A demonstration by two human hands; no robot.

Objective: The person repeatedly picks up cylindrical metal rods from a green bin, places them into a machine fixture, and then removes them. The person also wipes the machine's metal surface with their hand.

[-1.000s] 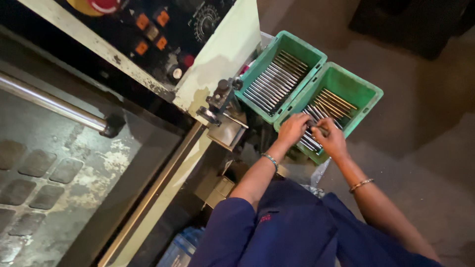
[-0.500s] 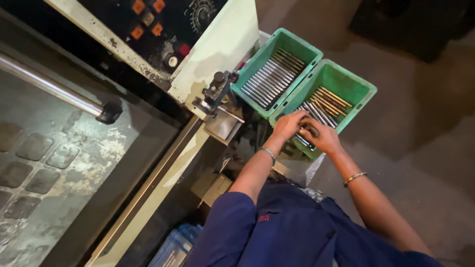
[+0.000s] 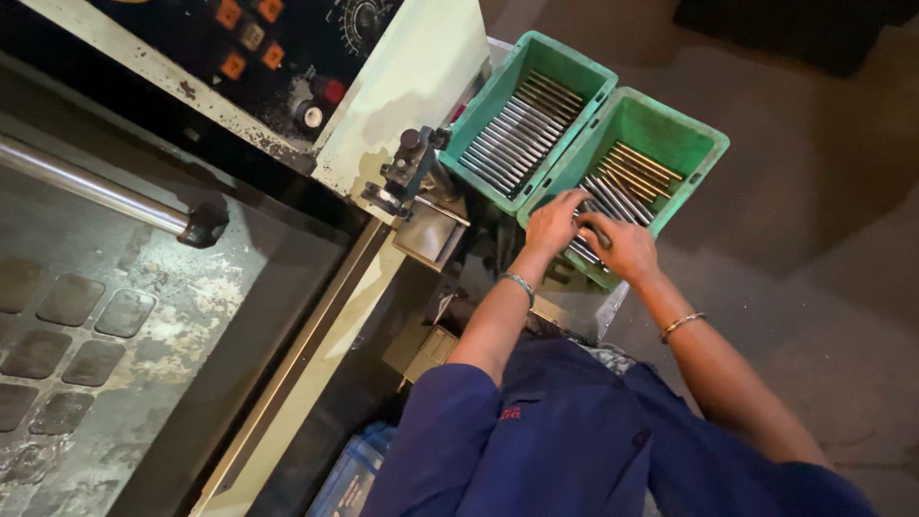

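A second green crate adjoins a control panel.

- Machine: cream-painted housing, chipped and stained, fills the frame's left half.
- Dark control panel on the machine's upper face: orange buttons, one dial.
- Steel bar below the panel.
- Bare grey floor right of the machine, dimly lit.

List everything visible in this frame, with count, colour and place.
crates: two, green, side by side at upper right
metal rods: many, silver and brassy, in rows in both crates
machine panel: one, cream with a black face, upper left
buttons: several, orange and red, on the black face
steel bar: one, silver, at left
blue bin: one, bottom centre
left hand: on rods in the right crate, steel bangle
right hand: beside it on the rods, gold bangle
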